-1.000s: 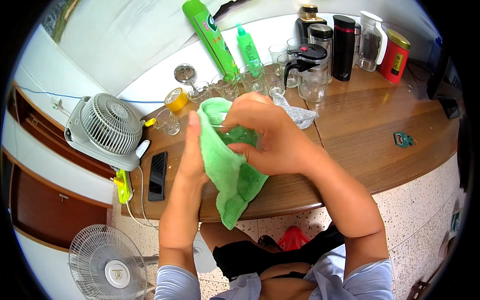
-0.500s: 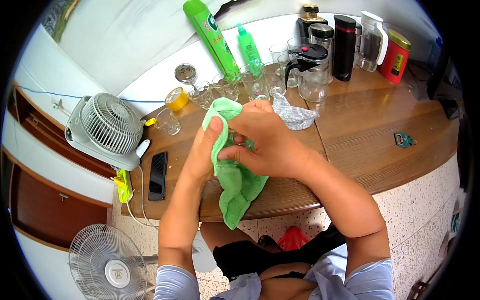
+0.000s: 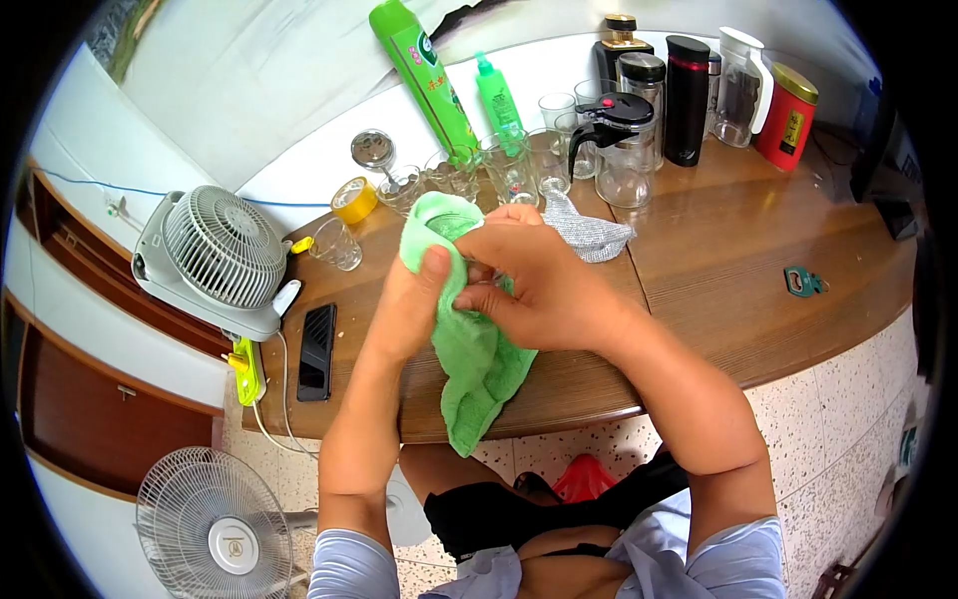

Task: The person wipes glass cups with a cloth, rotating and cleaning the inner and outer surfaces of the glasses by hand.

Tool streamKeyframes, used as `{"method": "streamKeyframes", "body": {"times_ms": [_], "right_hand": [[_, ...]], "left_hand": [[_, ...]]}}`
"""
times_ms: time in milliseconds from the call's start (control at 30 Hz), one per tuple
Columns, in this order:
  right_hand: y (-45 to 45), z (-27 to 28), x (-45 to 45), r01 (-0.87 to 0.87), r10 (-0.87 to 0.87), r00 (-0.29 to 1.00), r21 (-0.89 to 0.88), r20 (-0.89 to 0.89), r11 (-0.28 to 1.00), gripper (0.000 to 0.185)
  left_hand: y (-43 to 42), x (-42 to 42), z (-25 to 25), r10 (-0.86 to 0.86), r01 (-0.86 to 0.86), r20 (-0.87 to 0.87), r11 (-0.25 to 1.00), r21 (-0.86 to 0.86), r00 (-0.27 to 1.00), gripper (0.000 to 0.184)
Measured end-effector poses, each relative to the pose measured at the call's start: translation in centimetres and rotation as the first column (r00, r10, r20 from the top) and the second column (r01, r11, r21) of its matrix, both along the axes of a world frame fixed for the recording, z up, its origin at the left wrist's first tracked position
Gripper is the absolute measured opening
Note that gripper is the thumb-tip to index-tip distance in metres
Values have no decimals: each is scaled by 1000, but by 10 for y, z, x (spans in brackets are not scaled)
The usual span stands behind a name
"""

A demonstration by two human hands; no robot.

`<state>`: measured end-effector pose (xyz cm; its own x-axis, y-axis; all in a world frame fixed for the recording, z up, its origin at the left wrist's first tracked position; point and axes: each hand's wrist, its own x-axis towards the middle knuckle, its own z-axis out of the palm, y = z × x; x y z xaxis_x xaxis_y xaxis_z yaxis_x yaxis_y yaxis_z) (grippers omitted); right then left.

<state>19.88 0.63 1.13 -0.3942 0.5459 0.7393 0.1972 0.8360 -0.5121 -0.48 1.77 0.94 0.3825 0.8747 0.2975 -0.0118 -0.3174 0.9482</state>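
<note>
A green cloth [image 3: 477, 364] hangs from between my two hands over the table's near edge. My left hand [image 3: 411, 295] is closed on it, the thumb pressing its folded upper part. My right hand [image 3: 524, 275] is closed at the cloth's right side, with thumb and fingers bent around a clear glass that is mostly hidden by cloth and fingers. Behind my hands lies a grey cloth [image 3: 589, 236], next to several drinking glasses [image 3: 507, 165].
A glass jug [image 3: 625, 180], a black flask [image 3: 686, 105], a white-handled pitcher [image 3: 736, 95] and a red tin [image 3: 787, 120] line the back right. On the left are a desk fan [image 3: 222, 250], phone [image 3: 316, 351], tape roll [image 3: 353, 201] and tilted glass [image 3: 337, 246]. A bottle opener [image 3: 801, 282] lies right.
The cloth's upper part has folded inward and narrowed around the glass. My left hand has turned, its thumb moving right over the cloth, and my right-hand fingers have shifted slightly.
</note>
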Motion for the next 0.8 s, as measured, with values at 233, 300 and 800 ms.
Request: {"method": "streamKeyframes", "body": {"times_ms": [233,300,800], "right_hand": [[-2,0,-8,12,-3,993,82,-118,997,23],[-1,6,-9,6,24,973,132,-230,991,22],[-1,-5,-6,2,-2,1000,95,10,995,18]], "left_hand": [[-1,-3,1,-94,170,286,952,-254,954,82],[12,-8,-7,-240,484,636,842,-240,734,84],[-4,-2,2,9,-9,-13,1000,-5,1000,87]]}}
